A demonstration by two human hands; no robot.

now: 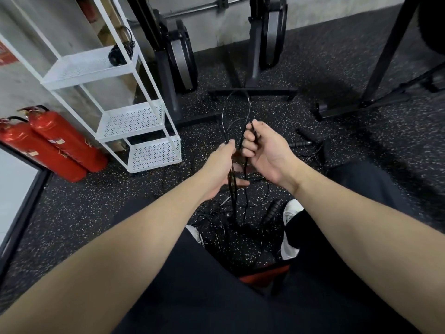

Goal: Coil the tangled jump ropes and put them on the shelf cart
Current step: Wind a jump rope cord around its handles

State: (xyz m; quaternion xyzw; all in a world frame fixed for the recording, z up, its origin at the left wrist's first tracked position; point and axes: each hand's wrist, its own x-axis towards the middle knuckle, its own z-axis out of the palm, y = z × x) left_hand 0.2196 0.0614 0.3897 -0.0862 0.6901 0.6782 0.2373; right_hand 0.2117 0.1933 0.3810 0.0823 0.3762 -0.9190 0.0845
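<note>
Black jump rope (237,112), mid-coil, held up before a seated person.
Right hand (265,153) fisted on gathered loops; left hand (222,166) close beside, pinching hanging strands; remaining rope tangle (231,222) on floor between feet. One coiled rope (118,54) sits atop white shelf cart (134,119). Next, likely: draw up slack, add another loop.

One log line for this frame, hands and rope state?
left hand: holds rope loops | right hand: grips jump rope | shelf cart: one coil on top
</note>
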